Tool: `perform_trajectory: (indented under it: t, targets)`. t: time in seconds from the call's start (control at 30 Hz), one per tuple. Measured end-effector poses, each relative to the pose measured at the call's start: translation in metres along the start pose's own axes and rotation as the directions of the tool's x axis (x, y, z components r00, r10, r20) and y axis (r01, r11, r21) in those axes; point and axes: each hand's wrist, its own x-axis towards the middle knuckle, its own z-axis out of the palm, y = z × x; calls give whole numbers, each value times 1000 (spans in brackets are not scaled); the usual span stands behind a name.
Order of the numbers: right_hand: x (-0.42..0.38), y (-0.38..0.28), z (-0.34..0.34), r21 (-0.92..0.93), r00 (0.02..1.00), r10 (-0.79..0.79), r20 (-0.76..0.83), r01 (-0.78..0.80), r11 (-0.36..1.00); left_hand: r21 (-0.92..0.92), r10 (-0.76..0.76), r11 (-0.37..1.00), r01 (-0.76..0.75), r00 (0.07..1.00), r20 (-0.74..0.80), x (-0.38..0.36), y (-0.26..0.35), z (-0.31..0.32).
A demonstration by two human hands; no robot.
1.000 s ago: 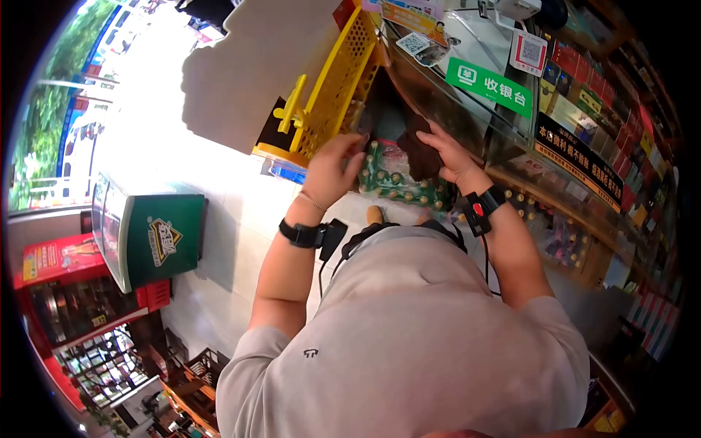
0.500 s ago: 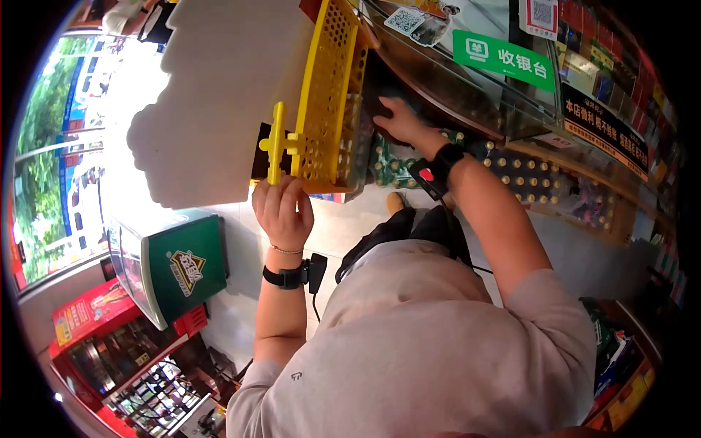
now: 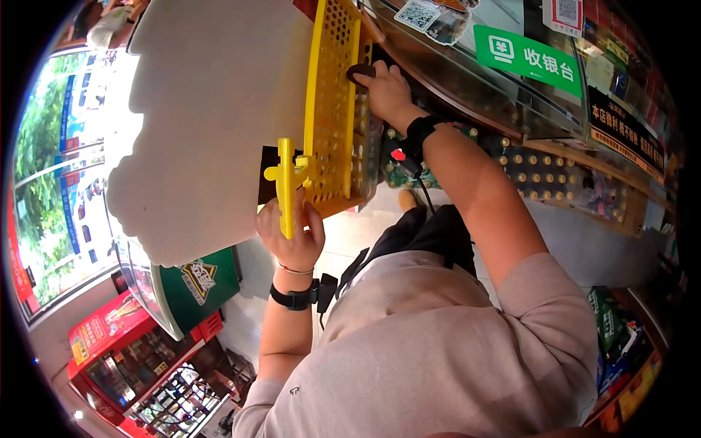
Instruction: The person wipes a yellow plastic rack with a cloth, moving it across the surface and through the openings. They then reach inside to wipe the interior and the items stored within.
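Hands at a shop counter, head view. Compared with the frame half a second earlier, the yellow perforated basket [image 3: 336, 109] stands higher and more upright against the glass counter [image 3: 467, 80], and the left hand [image 3: 292, 233] has closed its fingers around the yellow cross-shaped handle [image 3: 286, 175] at the basket's near end, where before it only touched from below. The right hand [image 3: 383, 87] has travelled farther along the basket's right wall and now pinches a small dark object [image 3: 361, 71] at the basket's rim; what that object is cannot be told. The hands are thus well apart, one clamped at each end of the basket, so the lift appears to be underway with the load carried mainly by the left hand.

Room for moving: the basket's right wall lies just beside the counter edge, leaving little clearance on that side. Green packs of bottles [image 3: 398, 171] sit on the floor below, near the right wrist. To the left, a bright white sunlit area [image 3: 212, 131] and the green chest freezer [image 3: 197, 281] stand farther off, leaving more open space.
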Motion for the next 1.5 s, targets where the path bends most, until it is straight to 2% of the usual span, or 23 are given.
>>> perform_trajectory:
  t: [0.13,0.23,0.37,0.43,0.53,0.63,0.73,0.93,1.17,1.27,1.37,1.5]
  targets:
    - [-1,8,7,-83,989,-143,-37,140,987,-36,11,999,-12,1000,-25,2,0,1]
    - [1,17,-4,-315,939,-335,-80,295,902,-31,4,1000,-3,1000,22,1,1,-2]
    - [8,14,-11,-438,925,-370,-81,300,847,-22,7,1000,-6,998,57,-1,-1,-3]
    - [5,12,-10,-483,931,-359,-72,282,829,-49,38,998,-38,999,11,-1,-3,1]
    - [11,26,-10,-406,895,-447,6,411,817,-74,29,997,-28,1000,11,-4,-4,2]
    - [13,34,-21,-352,868,-459,190,496,794,-80,26,996,-25,1000,7,-3,-4,4]
    - [2,29,-9,-347,943,-326,69,329,879,-86,33,996,-33,999,-7,-4,-3,5]
    - [-10,-3,-2,-69,985,-88,148,99,993,-63,1,998,0,1000,19,-3,1,2]
    - [-42,-1,16,177,974,-188,124,164,970,-43,-13,999,14,1000,27,1,4,0]
    - [-48,-7,17,226,983,-146,108,118,967,-55,-13,998,14,1000,13,0,5,2]
    - [-39,-8,9,296,988,-42,149,-4,955,-35,0,999,0,1000,20,-1,2,2]
    - [-22,-5,1,273,984,-28,178,-22,962,-47,-10,999,10,1000,9,1,4,2]
